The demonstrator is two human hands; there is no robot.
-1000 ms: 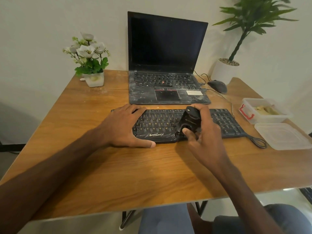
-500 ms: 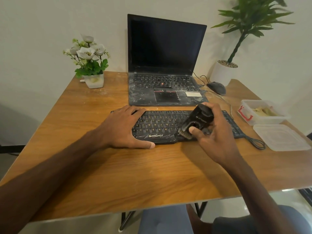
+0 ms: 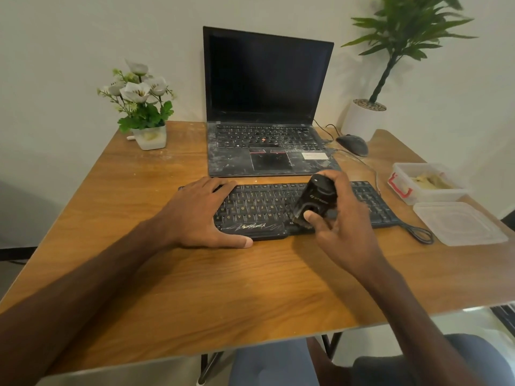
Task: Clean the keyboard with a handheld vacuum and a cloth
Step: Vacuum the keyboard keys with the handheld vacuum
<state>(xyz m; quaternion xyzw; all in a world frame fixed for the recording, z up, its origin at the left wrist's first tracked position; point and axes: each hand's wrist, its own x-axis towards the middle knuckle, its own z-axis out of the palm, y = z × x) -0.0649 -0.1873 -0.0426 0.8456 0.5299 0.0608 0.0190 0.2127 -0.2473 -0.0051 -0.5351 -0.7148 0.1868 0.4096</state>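
On the wooden table (image 3: 139, 288), the left hand (image 3: 200, 215) lies flat and open on the near-left end of the black keyboard (image 3: 259, 210). The right hand (image 3: 342, 227) is wrapped around the handheld vacuum (image 3: 316, 200), tilted with its brush touching the keys near the middle. Just behind sits a dusty laptop (image 3: 264, 107).

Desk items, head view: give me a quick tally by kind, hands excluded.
Keyboards: 1
Handheld vacuums: 1
Laptops: 1
Mice: 1
Potted plants: 2
Plastic containers: 1
Loose lids: 1
Total: 8
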